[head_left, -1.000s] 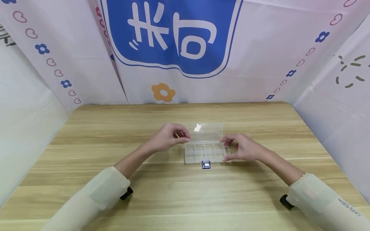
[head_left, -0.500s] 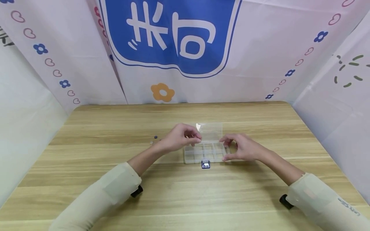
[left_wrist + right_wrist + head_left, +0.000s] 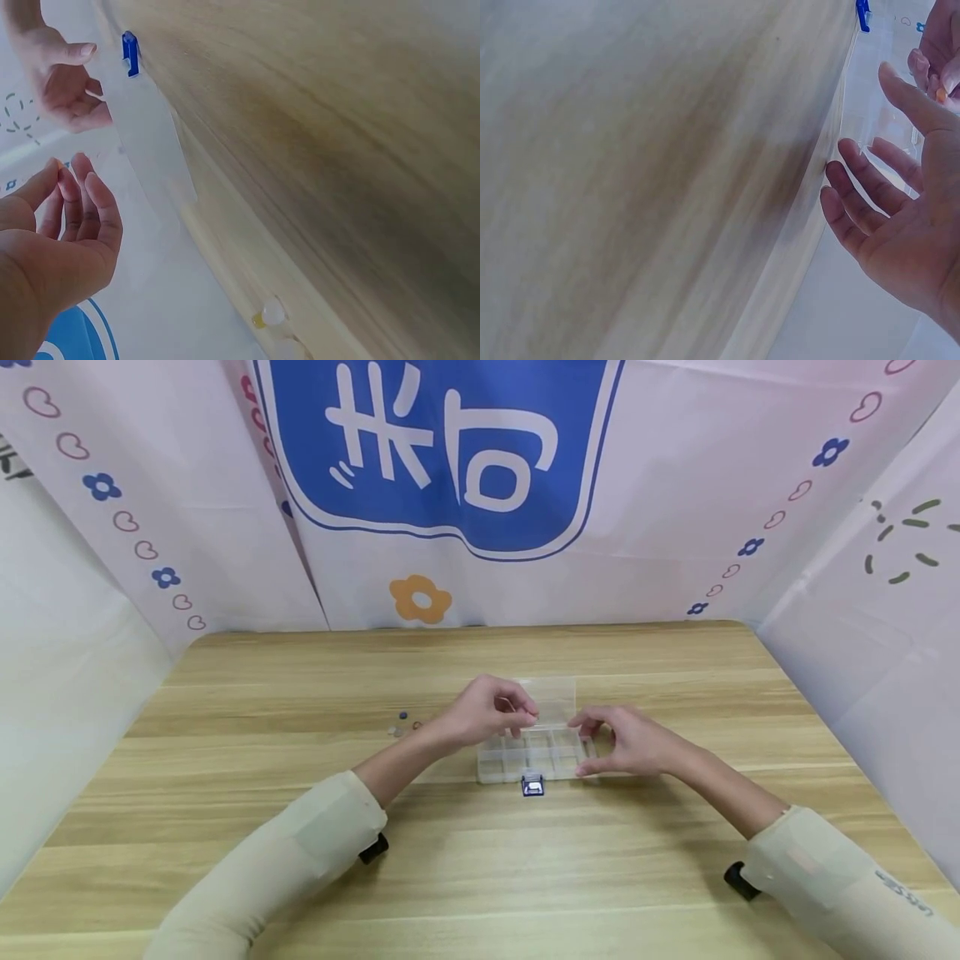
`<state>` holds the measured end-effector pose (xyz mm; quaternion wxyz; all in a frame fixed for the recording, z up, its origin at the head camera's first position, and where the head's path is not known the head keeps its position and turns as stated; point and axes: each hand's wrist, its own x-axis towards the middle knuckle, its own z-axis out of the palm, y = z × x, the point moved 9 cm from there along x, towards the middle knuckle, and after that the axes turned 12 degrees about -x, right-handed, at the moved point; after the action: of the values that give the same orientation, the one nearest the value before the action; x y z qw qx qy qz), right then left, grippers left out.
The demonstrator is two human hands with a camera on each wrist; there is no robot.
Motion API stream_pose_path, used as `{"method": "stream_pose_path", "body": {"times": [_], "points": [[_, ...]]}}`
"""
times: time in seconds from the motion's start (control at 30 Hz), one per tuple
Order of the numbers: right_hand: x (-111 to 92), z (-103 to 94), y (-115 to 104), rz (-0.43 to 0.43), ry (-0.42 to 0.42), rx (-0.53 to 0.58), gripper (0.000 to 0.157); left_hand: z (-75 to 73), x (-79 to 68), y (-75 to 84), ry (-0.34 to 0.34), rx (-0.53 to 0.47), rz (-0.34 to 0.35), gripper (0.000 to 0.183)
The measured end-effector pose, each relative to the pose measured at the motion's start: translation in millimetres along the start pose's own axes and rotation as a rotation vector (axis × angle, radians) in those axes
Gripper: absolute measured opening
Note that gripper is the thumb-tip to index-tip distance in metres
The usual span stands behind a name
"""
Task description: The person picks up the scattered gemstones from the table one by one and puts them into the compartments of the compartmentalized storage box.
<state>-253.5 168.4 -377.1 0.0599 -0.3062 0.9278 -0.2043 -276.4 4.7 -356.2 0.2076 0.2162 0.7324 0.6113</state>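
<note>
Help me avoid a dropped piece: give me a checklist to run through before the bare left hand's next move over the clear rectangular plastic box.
1. Small orange piece (material unclear) pinched by the left hand: ok.
2. Clear flat plastic lid open, behind the box: ok.
3. Blue plastic latch unfastened: ok.
4. Bare right hand curved round the box's right end: ok; how firmly, cannot tell.
5. All compartments in sight: not ok; in the head view the left hand hides part of the back row.
6. Small round dark-blue piece and its loose neighbours clear of the left forearm: cannot tell; in the head view some appear close beside it.
</note>
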Motion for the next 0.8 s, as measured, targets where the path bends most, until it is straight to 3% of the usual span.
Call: {"method": "stream_pose_path", "body": {"times": [0.8], "points": [[-1.0,0.1,1.5,0.004,-0.017,0.012,0.058,24.2,23.6,-7.5,-0.053,0.050,-0.013,0.007]]}}
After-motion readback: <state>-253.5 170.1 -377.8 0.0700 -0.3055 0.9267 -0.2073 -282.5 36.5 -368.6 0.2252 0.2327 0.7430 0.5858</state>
